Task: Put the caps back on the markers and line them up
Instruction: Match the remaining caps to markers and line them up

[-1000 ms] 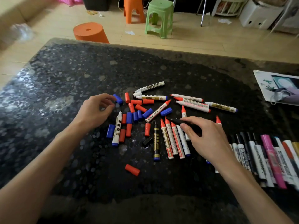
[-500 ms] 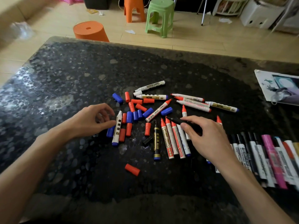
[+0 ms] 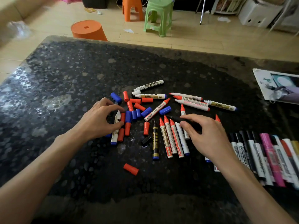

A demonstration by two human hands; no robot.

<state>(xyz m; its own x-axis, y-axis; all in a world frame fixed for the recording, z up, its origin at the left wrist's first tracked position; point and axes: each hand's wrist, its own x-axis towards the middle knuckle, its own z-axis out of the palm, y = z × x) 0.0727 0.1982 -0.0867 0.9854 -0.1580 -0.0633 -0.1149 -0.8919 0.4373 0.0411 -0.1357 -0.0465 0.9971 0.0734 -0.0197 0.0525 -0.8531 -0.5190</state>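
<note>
Uncapped markers and loose caps lie scattered on the black table. My left hand arches over a white marker with a blue end, thumb and forefinger curled round its upper end. Blue caps and red caps lie just right of it. My right hand pinches a black uncapped marker above several red-tipped markers. A black cap and a lone red cap lie nearer me. Capped markers sit in a row at the right.
A printed sheet lies on the table at the far right. Beyond the far edge stand an orange stool, a second orange stool and a green stool. White boxes sit on the floor behind.
My left hand left the blue cap at the far end of the pile, drew back, then closed in on the white marker. My right hand kept still with the black marker.
</note>
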